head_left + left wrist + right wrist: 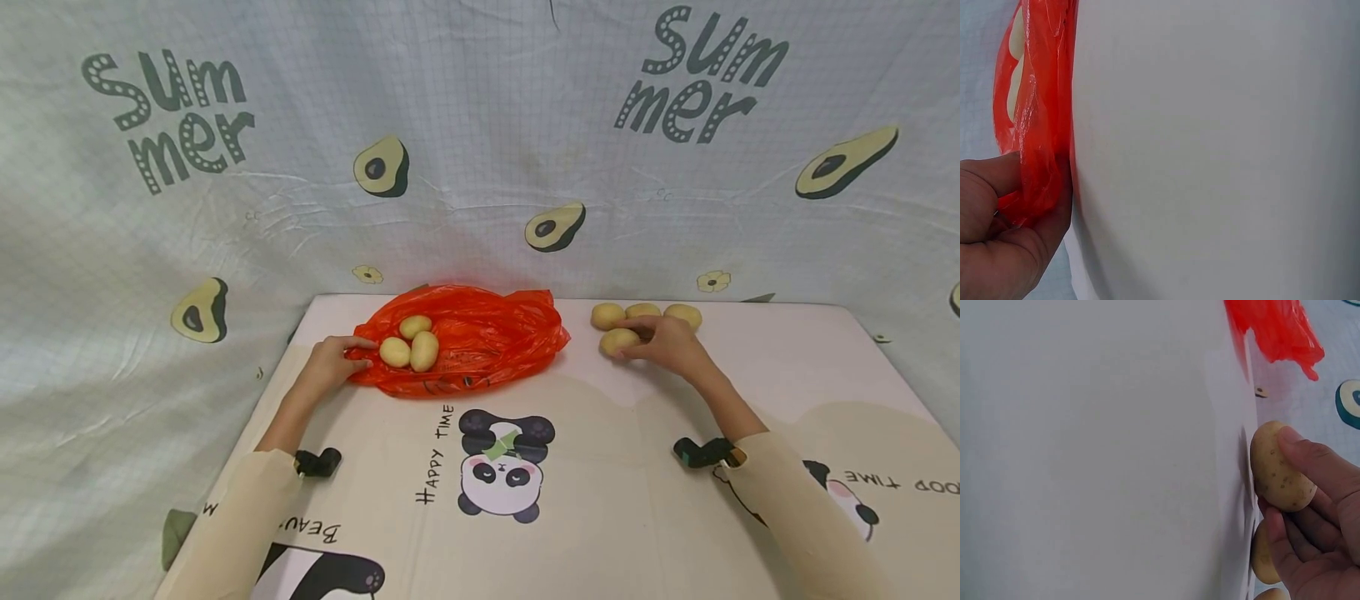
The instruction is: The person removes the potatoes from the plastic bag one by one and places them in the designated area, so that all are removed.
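A red plastic bag [498, 333] lies spread at the back left of the table. Three potatoes [424, 352] rest on its left part. My left hand [330, 360] pinches the bag's left edge; in the left wrist view, thumb and fingers close on the crumpled red film [1041, 169]. Over at the back right, my right hand [670, 343] holds a potato [1280, 467] between thumb and fingers, in front of three other potatoes [608, 316]. One of those shows just below the held potato in the right wrist view, partly hidden by the fingers.
The white table [600, 467] has printed pandas and lettering. Behind it hangs a pale cloth [465, 100] with avocado prints, right at the table's back edge. Each wrist carries a small black camera mount [318, 462].
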`<state>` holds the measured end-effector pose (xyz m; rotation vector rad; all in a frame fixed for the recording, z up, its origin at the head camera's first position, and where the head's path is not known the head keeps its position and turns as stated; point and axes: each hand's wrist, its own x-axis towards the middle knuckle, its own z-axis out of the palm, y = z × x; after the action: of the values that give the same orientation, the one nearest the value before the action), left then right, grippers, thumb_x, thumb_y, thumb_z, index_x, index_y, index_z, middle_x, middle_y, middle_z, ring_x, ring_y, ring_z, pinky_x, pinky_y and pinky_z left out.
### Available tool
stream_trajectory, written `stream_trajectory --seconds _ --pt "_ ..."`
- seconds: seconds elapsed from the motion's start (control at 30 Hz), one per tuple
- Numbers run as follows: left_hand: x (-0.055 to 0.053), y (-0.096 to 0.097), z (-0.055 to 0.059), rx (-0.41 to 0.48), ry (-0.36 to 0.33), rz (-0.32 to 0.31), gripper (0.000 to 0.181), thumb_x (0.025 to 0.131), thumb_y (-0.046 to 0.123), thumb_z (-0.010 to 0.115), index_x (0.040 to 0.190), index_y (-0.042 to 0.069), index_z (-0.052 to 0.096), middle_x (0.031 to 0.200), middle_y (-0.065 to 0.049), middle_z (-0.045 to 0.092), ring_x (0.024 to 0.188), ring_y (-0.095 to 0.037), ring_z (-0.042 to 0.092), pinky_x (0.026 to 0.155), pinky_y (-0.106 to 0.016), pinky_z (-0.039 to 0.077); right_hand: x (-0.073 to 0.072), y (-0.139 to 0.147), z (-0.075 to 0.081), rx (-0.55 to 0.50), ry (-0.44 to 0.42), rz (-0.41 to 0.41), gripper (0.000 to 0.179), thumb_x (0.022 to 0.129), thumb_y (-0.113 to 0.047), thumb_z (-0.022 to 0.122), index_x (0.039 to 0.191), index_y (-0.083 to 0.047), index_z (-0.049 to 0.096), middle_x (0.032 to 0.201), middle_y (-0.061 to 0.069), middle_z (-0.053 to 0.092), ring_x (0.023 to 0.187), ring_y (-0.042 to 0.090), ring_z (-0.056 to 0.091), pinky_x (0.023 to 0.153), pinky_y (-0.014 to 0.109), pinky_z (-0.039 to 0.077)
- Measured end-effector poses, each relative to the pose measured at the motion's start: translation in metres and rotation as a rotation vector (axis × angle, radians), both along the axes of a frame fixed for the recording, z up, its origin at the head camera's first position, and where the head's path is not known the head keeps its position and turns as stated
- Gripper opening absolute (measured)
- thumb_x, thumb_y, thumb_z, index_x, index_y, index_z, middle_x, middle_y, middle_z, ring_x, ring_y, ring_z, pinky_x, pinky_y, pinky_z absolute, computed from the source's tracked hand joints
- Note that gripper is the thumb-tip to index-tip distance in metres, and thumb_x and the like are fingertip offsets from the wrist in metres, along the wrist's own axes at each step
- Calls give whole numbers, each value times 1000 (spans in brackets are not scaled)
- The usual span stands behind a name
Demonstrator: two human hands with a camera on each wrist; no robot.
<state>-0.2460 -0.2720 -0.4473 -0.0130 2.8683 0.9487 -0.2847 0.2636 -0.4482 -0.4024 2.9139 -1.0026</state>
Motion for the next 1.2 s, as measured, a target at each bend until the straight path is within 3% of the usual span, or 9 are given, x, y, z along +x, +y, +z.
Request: stream_trajectory --seconds 0.67,1.2 --pt "1 0 1 -10 17 -13 35 89 9 64 124 6 62 132 -23 52 123 -40 43 101 -52 40 4 -6 -2 22 37 -54 61 71 -46 80 118 -11 67 115 12 67 106 27 58 78 36 46" --pt "1 0 0 -7 22 -14 34 89 9 64 122 6 63 131 -22 54 123 -39 44 101 -52 39 4 -7 -3 -27 1 -64 62 70 -42 81 119 -7 65 118 16 64 113 32 57 89 46 46"
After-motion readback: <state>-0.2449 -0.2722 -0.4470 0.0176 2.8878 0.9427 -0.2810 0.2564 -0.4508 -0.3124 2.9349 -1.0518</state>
